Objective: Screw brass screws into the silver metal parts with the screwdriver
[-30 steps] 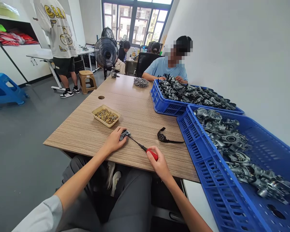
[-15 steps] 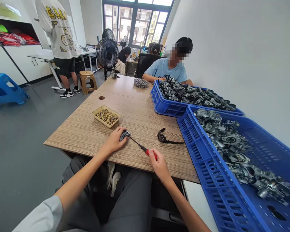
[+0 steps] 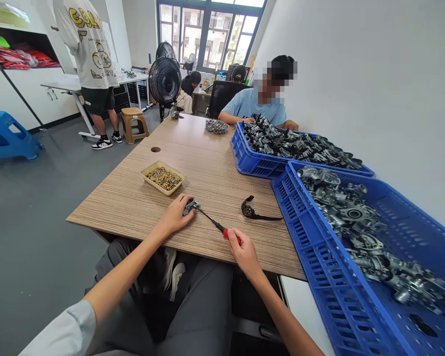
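Note:
My left hand [image 3: 178, 213] is closed around a small grey metal casting [image 3: 191, 205] on the table, partly hidden by the fingers. In my right hand [image 3: 243, 250] is the red handle of a screwdriver [image 3: 219, 227]. Its dark shaft slants up to the left, and the tip meets the casting; the exact contact point is too small to make out. Beyond my left hand stands a cream tray [image 3: 145, 179] of brass-coloured screws [image 3: 165, 178]. A black wristwatch [image 3: 248, 211] lies to the right of the screwdriver.
Two blue crates stand at the right: the near crate [image 3: 304, 247] holds metal castings [image 3: 356, 215], the far crate [image 3: 257, 165] many dark metal parts. A bag of small parts [image 3: 217, 126] lies farther back. A co-worker in a blue shirt [image 3: 267, 106] sits opposite. A fan [image 3: 165, 81] stands beyond the table.

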The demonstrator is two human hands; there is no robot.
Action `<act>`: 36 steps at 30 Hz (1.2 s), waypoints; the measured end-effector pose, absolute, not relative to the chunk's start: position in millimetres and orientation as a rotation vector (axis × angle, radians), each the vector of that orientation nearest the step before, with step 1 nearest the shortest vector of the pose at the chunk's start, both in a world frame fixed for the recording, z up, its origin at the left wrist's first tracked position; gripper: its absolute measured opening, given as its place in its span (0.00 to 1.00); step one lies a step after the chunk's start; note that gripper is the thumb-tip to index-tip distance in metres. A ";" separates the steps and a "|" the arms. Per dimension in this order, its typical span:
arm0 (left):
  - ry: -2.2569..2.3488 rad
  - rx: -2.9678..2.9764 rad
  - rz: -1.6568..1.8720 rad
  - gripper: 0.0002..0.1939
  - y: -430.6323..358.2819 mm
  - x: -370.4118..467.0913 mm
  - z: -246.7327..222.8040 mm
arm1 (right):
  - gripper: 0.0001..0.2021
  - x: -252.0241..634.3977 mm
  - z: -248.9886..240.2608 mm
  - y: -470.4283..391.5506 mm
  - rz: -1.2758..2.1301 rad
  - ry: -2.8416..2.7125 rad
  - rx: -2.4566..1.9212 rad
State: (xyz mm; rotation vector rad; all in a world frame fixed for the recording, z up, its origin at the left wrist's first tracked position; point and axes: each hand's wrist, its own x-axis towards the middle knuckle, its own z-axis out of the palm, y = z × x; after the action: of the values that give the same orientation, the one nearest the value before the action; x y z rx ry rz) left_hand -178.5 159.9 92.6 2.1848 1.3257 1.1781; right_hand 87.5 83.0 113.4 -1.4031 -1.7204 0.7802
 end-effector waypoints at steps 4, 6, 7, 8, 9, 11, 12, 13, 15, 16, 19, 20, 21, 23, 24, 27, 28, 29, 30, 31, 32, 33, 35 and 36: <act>1.321 2.184 1.171 0.19 159.5 -178.6 92.9 | 0.16 87.5 119.0 78.8 0.770 -1.737 -1.399; 1.325 2.183 1.171 0.19 159.6 -178.6 92.9 | 0.14 87.7 120.2 77.5 0.756 -1.736 -1.403; 1.326 2.183 1.171 0.19 159.7 -178.6 92.8 | 0.14 87.7 120.1 77.3 0.753 -1.733 -1.408; 1.327 2.184 1.170 0.19 159.8 -178.6 92.6 | 0.14 87.8 119.5 77.5 0.756 -1.728 -1.412; 1.327 2.186 1.172 0.19 160.0 -178.6 92.4 | 0.15 88.0 118.5 77.8 0.766 -1.723 -1.415; 1.323 2.190 1.178 0.19 160.2 -178.6 91.9 | 0.16 88.5 116.0 79.0 0.794 -1.719 -1.416; 1.323 2.191 1.180 0.19 160.3 -178.6 91.6 | 0.16 88.8 114.8 79.6 0.808 -1.720 -1.414; 1.324 2.191 1.183 0.19 160.4 -178.6 91.4 | 0.16 89.2 113.7 80.1 0.819 -1.721 -1.411; 1.328 2.190 1.183 0.19 160.4 -178.6 91.2 | 0.17 89.7 112.6 80.8 0.832 -1.724 -1.406; 1.329 2.189 1.183 0.19 160.4 -178.6 91.2 | 0.17 89.9 112.7 81.0 0.840 -1.725 -1.403; 1.328 2.188 1.185 0.19 160.1 -178.4 91.8 | 0.17 89.6 114.7 81.0 0.854 -1.726 -1.396; 1.327 2.187 1.185 0.19 159.9 -178.3 92.1 | 0.17 89.5 115.6 80.8 0.854 -1.727 -1.394; 1.329 2.186 1.183 0.19 159.7 -178.2 92.5 | 0.17 89.3 116.5 80.6 0.852 -1.729 -1.393; 1.335 2.186 1.178 0.18 159.4 -178.2 93.0 | 0.16 89.0 117.6 80.1 0.847 -1.731 -1.391; 1.336 2.187 1.176 0.18 159.3 -178.2 93.2 | 0.16 88.9 117.7 79.8 0.845 -1.730 -1.390; 1.332 2.188 1.175 0.18 159.3 -178.4 93.1 | 0.15 88.6 116.9 78.7 0.843 -1.722 -1.388; 1.330 2.187 1.176 0.18 159.4 -178.4 92.9 | 0.15 88.6 116.5 78.3 0.844 -1.719 -1.387; 1.330 2.187 1.177 0.18 159.6 -178.5 92.6 | 0.15 88.6 116.1 77.9 0.844 -1.716 -1.386; 1.329 2.186 1.179 0.18 159.8 -178.5 92.2 | 0.15 88.5 115.7 77.5 0.844 -1.713 -1.385; 1.328 2.186 1.181 0.18 160.0 -178.5 91.8 | 0.15 88.5 115.4 77.2 0.842 -1.711 -1.385; 1.328 2.187 1.183 0.18 160.2 -178.5 91.5 | 0.15 88.5 115.2 77.0 0.840 -1.709 -1.384; 1.329 2.188 1.185 0.19 160.3 -178.5 91.1 | 0.15 88.6 115.0 76.8 0.838 -1.707 -1.384; 1.331 2.193 1.183 0.19 160.6 -178.5 90.6 | 0.15 88.7 114.7 76.6 0.835 -1.706 -1.383; 1.332 2.194 1.180 0.19 160.6 -178.4 90.4 | 0.15 88.7 114.5 76.7 0.836 -1.707 -1.382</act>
State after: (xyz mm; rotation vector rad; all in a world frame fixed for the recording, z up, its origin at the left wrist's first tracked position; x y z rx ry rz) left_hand -178.4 160.6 90.4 2.1945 1.3319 1.1802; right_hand 88.7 76.7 114.5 -1.3822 -1.7067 0.8358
